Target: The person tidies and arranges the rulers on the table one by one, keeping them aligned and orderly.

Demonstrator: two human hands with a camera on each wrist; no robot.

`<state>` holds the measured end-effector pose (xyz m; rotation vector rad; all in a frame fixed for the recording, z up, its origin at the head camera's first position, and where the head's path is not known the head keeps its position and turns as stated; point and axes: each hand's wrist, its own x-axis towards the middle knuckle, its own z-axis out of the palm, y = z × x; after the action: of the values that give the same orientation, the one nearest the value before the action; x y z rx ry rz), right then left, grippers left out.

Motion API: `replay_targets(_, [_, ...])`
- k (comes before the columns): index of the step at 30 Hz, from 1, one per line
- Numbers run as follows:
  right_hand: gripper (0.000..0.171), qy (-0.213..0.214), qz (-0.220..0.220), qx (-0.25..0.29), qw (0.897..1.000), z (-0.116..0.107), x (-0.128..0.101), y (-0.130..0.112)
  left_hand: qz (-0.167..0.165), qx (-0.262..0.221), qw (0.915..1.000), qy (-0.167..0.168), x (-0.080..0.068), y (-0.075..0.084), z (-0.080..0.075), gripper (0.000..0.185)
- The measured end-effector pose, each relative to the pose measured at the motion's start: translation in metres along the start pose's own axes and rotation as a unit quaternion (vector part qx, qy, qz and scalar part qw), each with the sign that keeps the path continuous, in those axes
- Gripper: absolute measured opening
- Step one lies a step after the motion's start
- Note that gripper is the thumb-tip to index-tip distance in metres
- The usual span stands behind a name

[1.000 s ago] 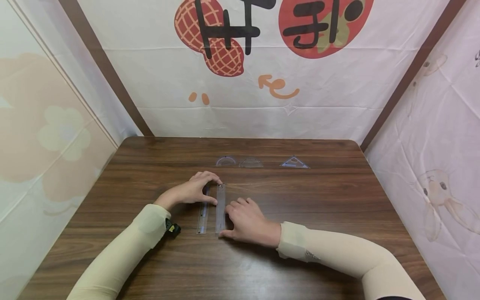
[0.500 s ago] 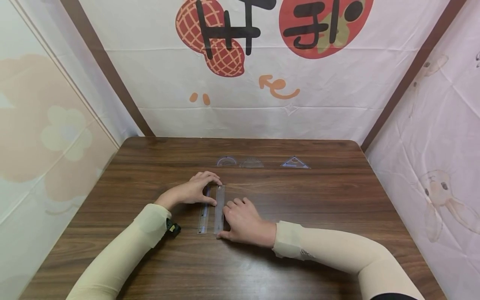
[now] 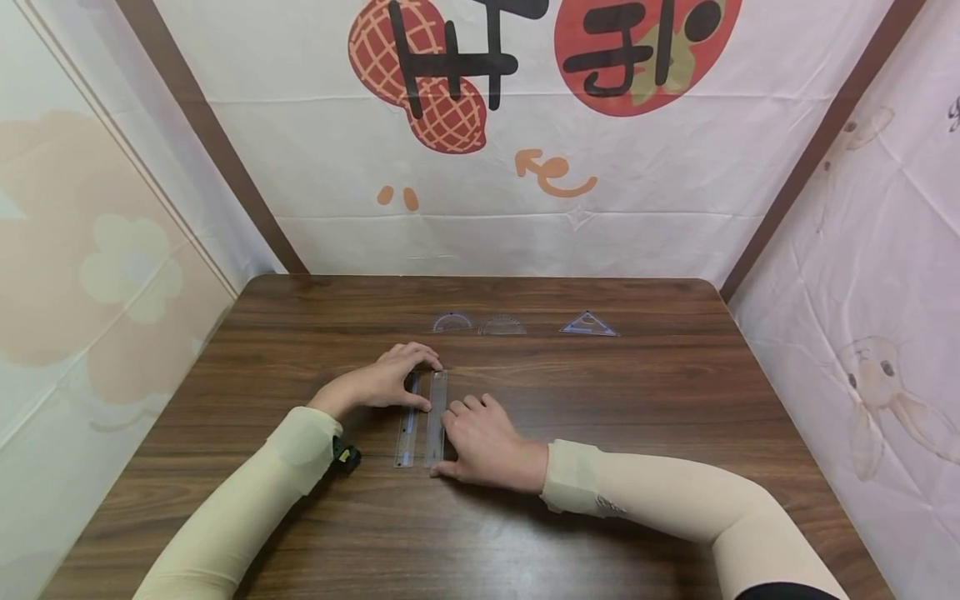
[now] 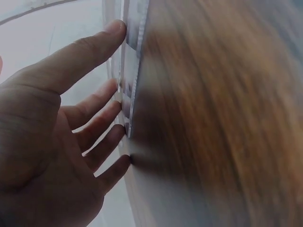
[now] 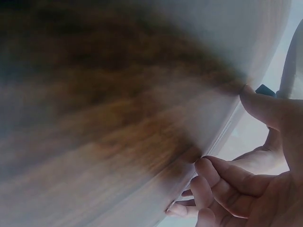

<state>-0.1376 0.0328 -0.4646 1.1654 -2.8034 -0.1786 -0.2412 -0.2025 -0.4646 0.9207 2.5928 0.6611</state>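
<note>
- Your left hand [image 3: 382, 383] rests on the far end of the left clear plastic straight ruler with a blue scale edge [image 3: 406, 430]; the fingers are spread and nearly straight, thumb and fingertips touching the ruler's end.
- In the left wrist view the fingers [image 4: 102, 120] lie extended against the ruler edges, pinching nothing.
- Your right hand [image 3: 483, 442] lies flat just right of the second clear plastic straight ruler [image 3: 436, 417], with fingers loosely bent and the thumb at its near end, pressing its right edge.
- Both rulers lie flat and parallel, side by side at mid-table on the dark brown wooden table [image 3: 675, 417].
- Near the far edge lie two clear plastic protractors [image 3: 478, 324], touching each other.
- A clear triangular set square [image 3: 588, 325] lies well to their right.
</note>
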Motion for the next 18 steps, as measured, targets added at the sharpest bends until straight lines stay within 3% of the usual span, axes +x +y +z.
replay_targets(18, [0.072, 0.001, 0.000, -0.006, 1.000, 0.0018, 0.0002, -0.0004, 0.006, -0.003, 1.0000, 0.006, -0.0024, 0.0013, 0.0001, 0.061])
